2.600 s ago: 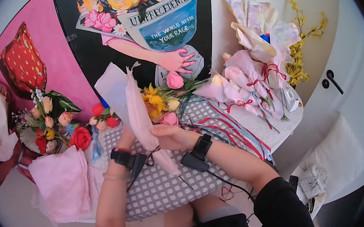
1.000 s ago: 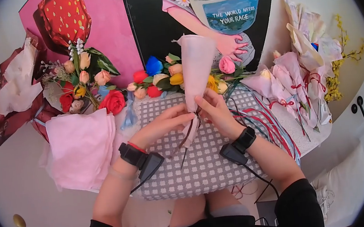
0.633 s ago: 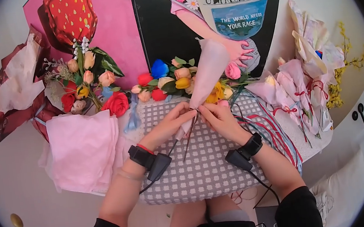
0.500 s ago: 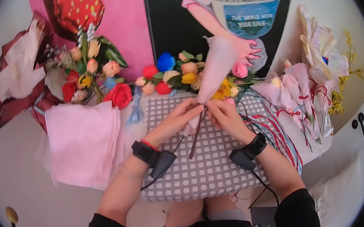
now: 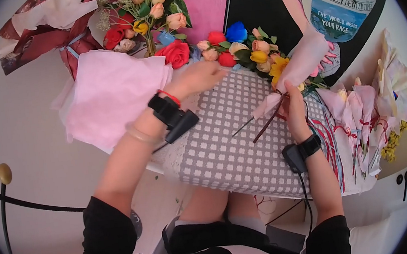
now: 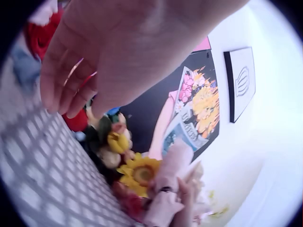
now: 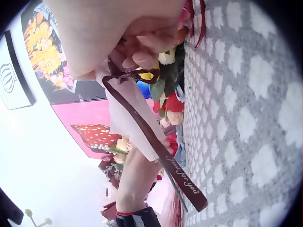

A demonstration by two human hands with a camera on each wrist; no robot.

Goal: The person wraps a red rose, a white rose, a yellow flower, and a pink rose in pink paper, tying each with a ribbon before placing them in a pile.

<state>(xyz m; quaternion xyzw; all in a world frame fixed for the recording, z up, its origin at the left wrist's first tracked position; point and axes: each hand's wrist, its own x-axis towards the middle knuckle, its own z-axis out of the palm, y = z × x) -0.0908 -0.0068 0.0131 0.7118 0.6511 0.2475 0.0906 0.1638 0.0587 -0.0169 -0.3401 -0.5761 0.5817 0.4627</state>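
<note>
My right hand grips a flower wrapped in a pale pink paper cone by its gathered neck. A dark brown ribbon printed "Just for you" is tied round that neck, with one long tail hanging beside the thin green stem. Away to the left, my left hand hangs over the back of the checked mat with its fingers loosely bent, holding nothing. Near its fingertips lie a red rose and other loose artificial flowers. The stack of pink wrapping sheets is beside its wrist.
The grey-and-white checked mat lies under my hands. Red and grey ribbons run along its right edge, with several finished wrapped flowers beyond. A bouquet in dark red wrapping lies back left. Behind stands a painted board.
Both hands worked at the ribbon on the cone's neck; now my left hand has let go and moved left. My right hand has shifted right with the cone. The head view has swung left and down.
</note>
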